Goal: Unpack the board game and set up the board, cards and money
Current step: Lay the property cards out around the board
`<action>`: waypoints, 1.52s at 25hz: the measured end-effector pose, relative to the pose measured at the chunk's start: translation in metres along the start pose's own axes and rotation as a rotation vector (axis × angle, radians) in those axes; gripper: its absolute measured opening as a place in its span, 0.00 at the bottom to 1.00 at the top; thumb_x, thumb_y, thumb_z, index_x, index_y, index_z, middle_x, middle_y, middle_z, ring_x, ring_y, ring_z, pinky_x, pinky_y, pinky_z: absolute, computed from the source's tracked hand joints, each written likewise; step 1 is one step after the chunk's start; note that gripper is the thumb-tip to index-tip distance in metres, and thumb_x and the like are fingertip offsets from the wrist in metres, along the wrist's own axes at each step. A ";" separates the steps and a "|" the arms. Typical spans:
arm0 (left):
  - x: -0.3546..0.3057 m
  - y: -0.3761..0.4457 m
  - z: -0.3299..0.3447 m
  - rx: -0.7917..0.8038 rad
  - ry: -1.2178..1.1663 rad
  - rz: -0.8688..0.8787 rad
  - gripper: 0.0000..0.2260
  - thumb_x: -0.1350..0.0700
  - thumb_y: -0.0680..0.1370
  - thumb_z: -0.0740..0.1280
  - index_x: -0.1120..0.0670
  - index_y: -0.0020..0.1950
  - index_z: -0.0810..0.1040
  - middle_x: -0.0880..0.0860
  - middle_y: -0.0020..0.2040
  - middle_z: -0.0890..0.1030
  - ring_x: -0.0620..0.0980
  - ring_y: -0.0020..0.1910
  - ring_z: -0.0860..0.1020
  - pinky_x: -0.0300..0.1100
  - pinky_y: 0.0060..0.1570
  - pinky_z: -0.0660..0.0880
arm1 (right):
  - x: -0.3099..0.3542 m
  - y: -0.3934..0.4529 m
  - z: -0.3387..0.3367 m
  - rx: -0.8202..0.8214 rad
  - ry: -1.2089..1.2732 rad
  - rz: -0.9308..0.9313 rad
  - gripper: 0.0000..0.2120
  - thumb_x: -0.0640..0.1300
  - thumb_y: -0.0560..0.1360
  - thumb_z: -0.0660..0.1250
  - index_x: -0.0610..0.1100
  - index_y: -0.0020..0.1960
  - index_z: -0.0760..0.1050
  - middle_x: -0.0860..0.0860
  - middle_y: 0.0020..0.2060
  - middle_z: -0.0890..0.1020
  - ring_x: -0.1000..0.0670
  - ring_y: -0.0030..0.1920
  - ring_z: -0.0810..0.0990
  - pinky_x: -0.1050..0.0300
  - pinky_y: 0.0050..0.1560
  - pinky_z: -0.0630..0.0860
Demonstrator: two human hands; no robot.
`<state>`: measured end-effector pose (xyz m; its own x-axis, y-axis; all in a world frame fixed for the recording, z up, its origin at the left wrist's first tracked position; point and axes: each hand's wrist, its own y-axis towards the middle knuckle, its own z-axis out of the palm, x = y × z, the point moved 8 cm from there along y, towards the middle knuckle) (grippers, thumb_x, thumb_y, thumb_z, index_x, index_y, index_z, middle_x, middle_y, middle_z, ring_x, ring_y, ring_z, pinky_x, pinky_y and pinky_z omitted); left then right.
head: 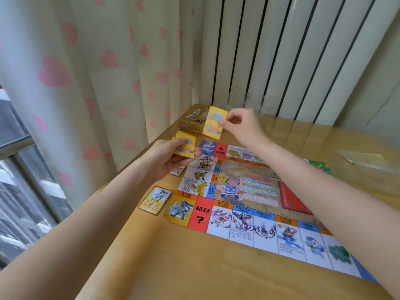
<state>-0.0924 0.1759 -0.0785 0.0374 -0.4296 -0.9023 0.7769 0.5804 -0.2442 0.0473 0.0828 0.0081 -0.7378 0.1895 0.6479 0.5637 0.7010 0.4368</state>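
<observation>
Right grip [239, 124] pinches yellow card [215, 123] above board [242, 204]; left grip [171, 158] clasps deck [185, 146].

Both bare forearms reach forward from the lower corners. Left hand [171, 156] palm-up, fingers curled, thumb on top, grip closed on a stack of cards [185, 147]. Right hand [241, 124] raised higher and farther out, wrist bent, thumb and forefinger pinching a single card [215, 122] held upright.
</observation>
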 end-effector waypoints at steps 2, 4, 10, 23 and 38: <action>0.005 -0.007 0.012 0.021 -0.042 -0.047 0.10 0.57 0.80 0.60 0.64 0.54 0.74 0.60 0.38 0.84 0.51 0.33 0.84 0.38 0.31 0.80 | 0.037 -0.022 -0.012 -0.117 -0.269 -0.453 0.04 0.41 0.71 0.70 0.41 0.40 0.81 0.47 0.36 0.79 0.51 0.36 0.75 0.56 0.39 0.74; 0.006 -0.014 0.027 0.059 -0.041 -0.038 0.09 0.59 0.79 0.62 0.64 0.51 0.76 0.59 0.37 0.84 0.50 0.33 0.83 0.38 0.34 0.81 | 0.051 -0.056 0.004 -0.029 -0.487 -0.832 0.04 0.40 0.69 0.69 0.41 0.41 0.82 0.45 0.38 0.78 0.47 0.38 0.76 0.54 0.33 0.77; 0.006 -0.026 0.031 0.047 0.142 0.016 0.01 0.63 0.76 0.66 0.60 0.46 0.77 0.54 0.35 0.83 0.47 0.31 0.82 0.37 0.31 0.80 | 0.015 -0.054 -0.022 0.181 -0.277 -0.347 0.10 0.40 0.74 0.66 0.43 0.55 0.80 0.46 0.53 0.76 0.49 0.55 0.72 0.54 0.57 0.71; -0.010 -0.032 0.043 -0.013 0.251 0.157 0.00 0.61 0.76 0.67 0.57 0.45 0.76 0.55 0.42 0.82 0.45 0.34 0.82 0.38 0.36 0.81 | 0.012 -0.078 -0.007 0.594 0.213 0.197 0.13 0.35 0.72 0.70 0.46 0.52 0.72 0.49 0.32 0.81 0.57 0.29 0.77 0.65 0.32 0.72; 0.010 0.048 0.130 0.098 0.282 0.140 0.02 0.61 0.77 0.66 0.58 0.49 0.78 0.55 0.44 0.84 0.45 0.38 0.83 0.38 0.41 0.80 | -0.131 -0.014 -0.075 -0.015 0.590 0.628 0.15 0.28 0.71 0.67 0.39 0.54 0.70 0.43 0.38 0.78 0.55 0.26 0.76 0.66 0.25 0.71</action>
<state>0.0266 0.1094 -0.0529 -0.0169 -0.1338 -0.9909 0.8338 0.5451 -0.0878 0.1640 -0.0030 -0.0358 0.0241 0.1479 0.9887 0.8103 0.5763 -0.1060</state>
